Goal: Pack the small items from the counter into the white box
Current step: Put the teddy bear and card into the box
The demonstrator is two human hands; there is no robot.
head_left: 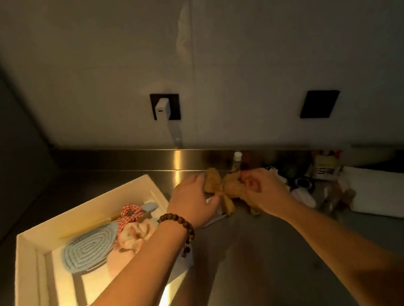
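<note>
A tan fabric bow (224,188) is held above the steel counter (250,262) between both hands. My left hand (193,200), with a wooden bead bracelet on its wrist, grips the bow's left loop. My right hand (263,191) pinches the right loop. To the left stands the open white box (26,255). Inside it lie a blue oval brush (90,251), a red checked scrunchie (129,215), a pink scrunchie (134,233) and a pale stick-like item (89,227).
Several small bottles and jars (303,182) crowd the counter's back right, with a small white-capped bottle (237,161) behind the bow. A white folded cloth (396,193) lies at right. A white charger (162,109) sits in a wall socket.
</note>
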